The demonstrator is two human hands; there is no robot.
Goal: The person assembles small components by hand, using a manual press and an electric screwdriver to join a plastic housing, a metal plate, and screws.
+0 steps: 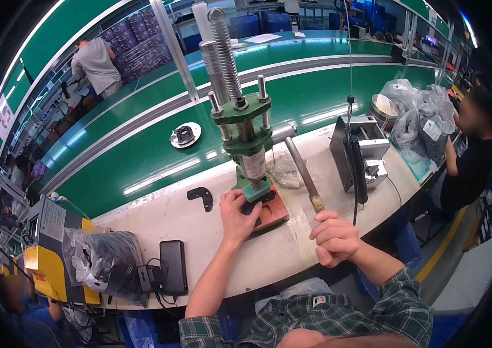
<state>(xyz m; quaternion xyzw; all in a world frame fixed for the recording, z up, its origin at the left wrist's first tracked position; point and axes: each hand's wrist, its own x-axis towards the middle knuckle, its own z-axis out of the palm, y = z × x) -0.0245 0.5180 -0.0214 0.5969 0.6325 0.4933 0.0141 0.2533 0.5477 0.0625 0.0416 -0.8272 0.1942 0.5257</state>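
Observation:
A green hand press (247, 130) with a tall coil spring stands at the middle of the bench. Under its ram, a black plastic part (251, 216) lies on an orange-red base block (275, 212). My left hand (237, 216) is closed on this part, thumb and fingers close to the pressing pad (256, 190); the fingers partly hide the part's shape. The metal press lever (303, 168) slopes down towards me from the press's right side. At its worn yellowish end, my right hand (335, 236) is curled round the lever.
An angled black piece (200, 199) lies left of the press. Beyond it, a white plate (186, 135) holds a dark part on the green conveyor. A black power bank (173, 267) and a filled plastic bag (109, 264) sit at left. A dark-screened device (347, 156) stands right; a co-worker (469, 151) is beyond.

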